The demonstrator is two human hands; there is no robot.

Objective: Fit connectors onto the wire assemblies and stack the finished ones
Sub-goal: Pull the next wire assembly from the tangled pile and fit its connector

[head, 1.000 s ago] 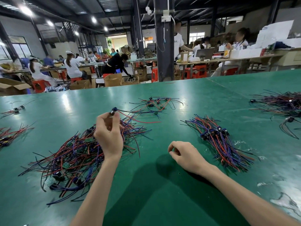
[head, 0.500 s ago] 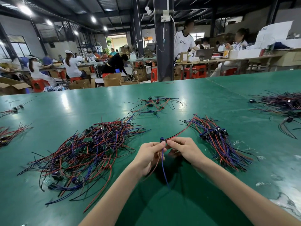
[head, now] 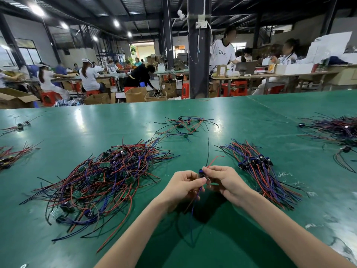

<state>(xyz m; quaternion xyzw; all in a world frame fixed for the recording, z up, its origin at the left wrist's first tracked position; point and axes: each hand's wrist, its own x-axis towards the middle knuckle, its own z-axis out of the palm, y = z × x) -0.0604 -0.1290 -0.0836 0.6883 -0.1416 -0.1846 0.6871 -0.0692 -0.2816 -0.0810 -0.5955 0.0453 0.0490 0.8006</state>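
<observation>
Currently, the left hand (head: 185, 185) and right hand (head: 224, 181) meet above the green table (head: 222, 246), fingertips pinched on one wire assembly (head: 201, 174). Its small blue connector sits between both thumbs; red and black leads rise behind, a blue lead hangs below. Unfinished tangle (head: 100, 178) lies left, stacked bundle (head: 258, 167) right.

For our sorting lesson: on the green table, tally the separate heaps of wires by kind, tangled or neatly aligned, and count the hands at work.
Tangled loose heaps of red, blue and black wires: 3 (large, small far, right edge)
Neatly aligned wire bundles with blue connectors: 1
Bare hands holding one wire assembly: 2 (left hand, right hand)
Total: 6
</observation>
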